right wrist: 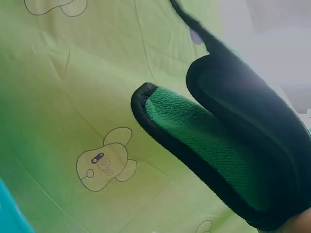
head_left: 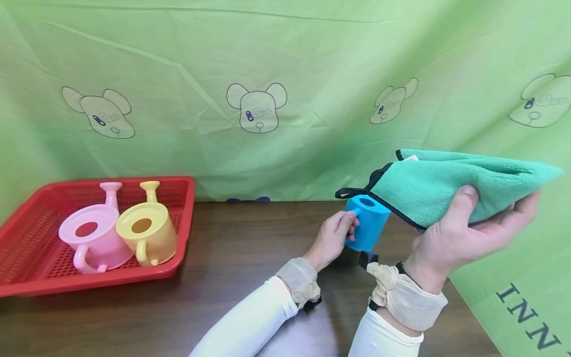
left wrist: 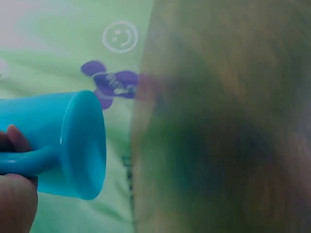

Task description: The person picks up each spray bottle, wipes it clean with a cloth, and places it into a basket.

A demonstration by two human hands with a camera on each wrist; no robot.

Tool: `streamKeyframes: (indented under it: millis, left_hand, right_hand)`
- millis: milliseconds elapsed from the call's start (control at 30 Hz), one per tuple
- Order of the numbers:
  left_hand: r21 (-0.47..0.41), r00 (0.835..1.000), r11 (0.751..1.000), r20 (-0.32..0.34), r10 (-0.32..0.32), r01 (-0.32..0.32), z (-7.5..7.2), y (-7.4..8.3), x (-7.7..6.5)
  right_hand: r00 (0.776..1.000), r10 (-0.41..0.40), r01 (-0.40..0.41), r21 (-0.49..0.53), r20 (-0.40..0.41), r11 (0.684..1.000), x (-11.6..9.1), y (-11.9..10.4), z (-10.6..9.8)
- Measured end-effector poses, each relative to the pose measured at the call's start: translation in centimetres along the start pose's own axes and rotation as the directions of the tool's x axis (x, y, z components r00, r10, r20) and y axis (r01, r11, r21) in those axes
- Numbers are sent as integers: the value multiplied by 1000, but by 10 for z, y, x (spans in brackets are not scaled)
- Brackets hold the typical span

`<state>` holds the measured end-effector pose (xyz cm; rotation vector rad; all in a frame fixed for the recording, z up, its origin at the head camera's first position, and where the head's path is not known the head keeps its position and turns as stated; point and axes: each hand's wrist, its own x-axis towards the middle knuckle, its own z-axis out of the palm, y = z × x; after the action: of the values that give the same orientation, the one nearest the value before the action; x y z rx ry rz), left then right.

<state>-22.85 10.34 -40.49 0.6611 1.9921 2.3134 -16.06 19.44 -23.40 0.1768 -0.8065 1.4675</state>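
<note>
A blue watering can (head_left: 368, 225) is gripped at its handle by my left hand (head_left: 332, 238). In the left wrist view the fingers curl round the handle of the can (left wrist: 53, 145), whose flat bottom faces right. Higher and to the right, my right hand (head_left: 468, 233) holds a folded green cloth (head_left: 446, 188) with black edging, the thumb on top and the fingers beneath. A black loop on the cloth hangs in front of the can's top in the head view. The right wrist view shows the cloth's folded layers (right wrist: 194, 145); most of that hand is out of frame.
At the left of the brown table (head_left: 250, 277) stands a red basket (head_left: 35, 213). Inside it are a pink watering can (head_left: 100, 238) and a yellow watering can (head_left: 153, 233), side by side. A green printed curtain (head_left: 312, 49) hangs behind the table and along its right side.
</note>
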Motion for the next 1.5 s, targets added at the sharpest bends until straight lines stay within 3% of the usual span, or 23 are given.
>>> streamKeyframes:
  millis: [167,300,400,533,600,700,800,967,1100,1200,1400,1500]
  left_hand:
    - [-69,995,995,-71,71,-76,-31,19,-7]
    - [-96,982,988,-158,105,-121,-56,33,-16]
    - [-87,966,988,-237,100,-124,-73,44,-23]
    - [-105,942,988,-329,72,-113,-93,59,-31]
    - [-151,929,982,-366,53,-116,-102,65,-34]
    - [-209,900,968,-434,38,-141,-115,76,-39]
    - [-224,861,958,-506,45,-182,-127,86,-45]
    - [-193,803,948,-588,95,-253,-145,98,-56]
    - [-177,784,942,-608,123,-285,-154,103,-63]
    - [-153,780,943,-608,147,-297,-158,106,-65]
    - [-107,760,943,-624,183,-315,-165,112,-69]
    - [-97,753,943,-630,189,-318,-168,116,-71]
  right_hand:
    - [999,5,-3,39,-34,999,1,-1,3]
    - [999,27,-27,20,-38,999,-1,-2,4]
    - [988,131,-128,32,-83,991,-1,-2,6]
    - [947,294,-283,96,-132,954,-2,0,5]
    - [933,331,-315,123,-139,941,-1,2,3]
    - [919,355,-327,175,-170,929,1,4,0]
    - [898,386,-332,250,-209,909,3,6,0]
    - [841,479,-375,366,-251,851,3,9,0]
    - [822,502,-395,368,-267,842,0,10,0]
    - [837,478,-388,329,-264,861,-2,10,2]
    - [911,357,-306,243,-208,921,-12,16,9]
    - [930,311,-275,190,-196,942,-16,20,11]
